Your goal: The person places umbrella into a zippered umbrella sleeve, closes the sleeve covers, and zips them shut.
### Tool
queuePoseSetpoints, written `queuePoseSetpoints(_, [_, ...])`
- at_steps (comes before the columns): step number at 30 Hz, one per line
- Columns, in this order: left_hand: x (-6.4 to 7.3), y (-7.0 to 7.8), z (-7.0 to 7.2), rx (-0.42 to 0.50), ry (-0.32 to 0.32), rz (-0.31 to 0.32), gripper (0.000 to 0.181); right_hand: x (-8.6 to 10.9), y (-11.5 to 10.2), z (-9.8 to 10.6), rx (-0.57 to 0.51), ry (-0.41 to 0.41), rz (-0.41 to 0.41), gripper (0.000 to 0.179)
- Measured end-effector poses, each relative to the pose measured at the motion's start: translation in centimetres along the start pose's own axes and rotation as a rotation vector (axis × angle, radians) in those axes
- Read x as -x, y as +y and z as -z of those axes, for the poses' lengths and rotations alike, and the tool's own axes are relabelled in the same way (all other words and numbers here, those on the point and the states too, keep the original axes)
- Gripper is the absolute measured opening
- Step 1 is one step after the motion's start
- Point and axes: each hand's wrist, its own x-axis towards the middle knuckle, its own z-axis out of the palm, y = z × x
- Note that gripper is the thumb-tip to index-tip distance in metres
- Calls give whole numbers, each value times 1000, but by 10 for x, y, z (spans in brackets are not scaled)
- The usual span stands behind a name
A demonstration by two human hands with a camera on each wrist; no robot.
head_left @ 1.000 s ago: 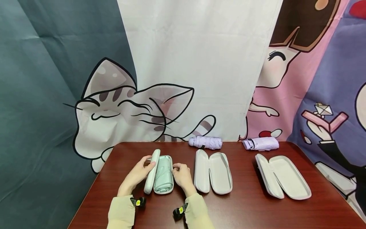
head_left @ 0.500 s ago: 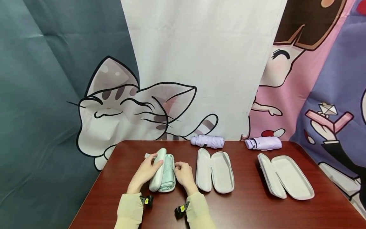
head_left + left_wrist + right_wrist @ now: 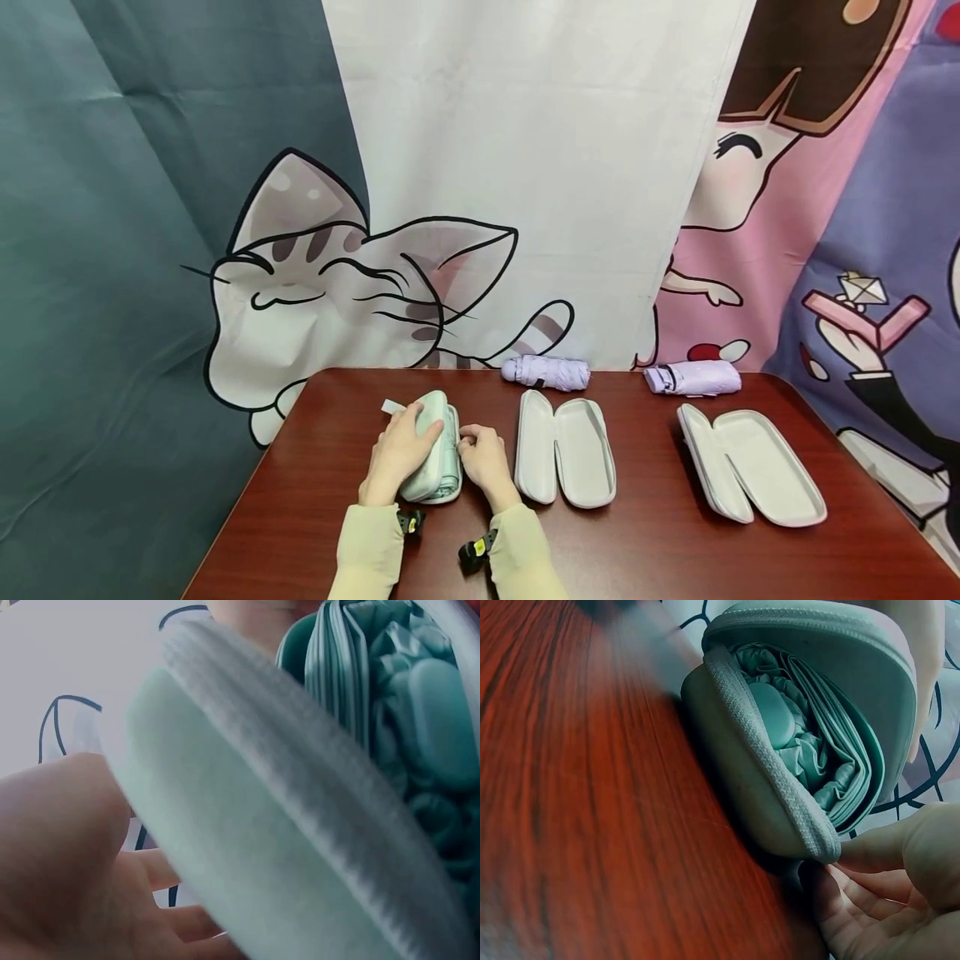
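Observation:
A mint-green hard zip case (image 3: 425, 473) lies at the left of the table, its lid tilted partway over the base. Inside it a folded mint-green umbrella (image 3: 832, 735) shows through the gap. My left hand (image 3: 400, 452) lies against the outside of the lid, thumb on top. In the left wrist view, its relaxed fingers reach along the lid's outer face. From the other side, my right hand (image 3: 483, 457) pinches the edge of the case's base (image 3: 739, 765) between thumb and fingers. A small white tag (image 3: 391, 407) sticks out behind the left hand.
Two pale cases, a middle one (image 3: 537, 467) and a right one (image 3: 772, 475), lie spread open. Behind them rest two folded lilac umbrellas, one in the middle (image 3: 551, 372) and one at right (image 3: 697, 378). A printed curtain (image 3: 540, 167) hangs behind the wooden table (image 3: 637, 558).
The left hand has moved right, swinging the lid from nearly upright to lean over the umbrella, which is now mostly covered. The right hand stays at the case's right edge.

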Motion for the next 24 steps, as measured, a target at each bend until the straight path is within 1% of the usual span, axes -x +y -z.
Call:
queuePoseSetpoints(5, [0,4,-4,-46,22,3,59,0,0,0,-5,0,-4,19])
queuePoseSetpoints(10, [1,7,-8,-85,43,-11,58,0,2,-1,-3,-3,-16,19])
queuePoseSetpoints(17, [0,11,-14,-156,80,-33,58,-1,3,-2,-2,3,11,19])
queuePoseSetpoints(24, [2,17,-20,-192,110,-43,56,0,2,-2,8,13,26,19])
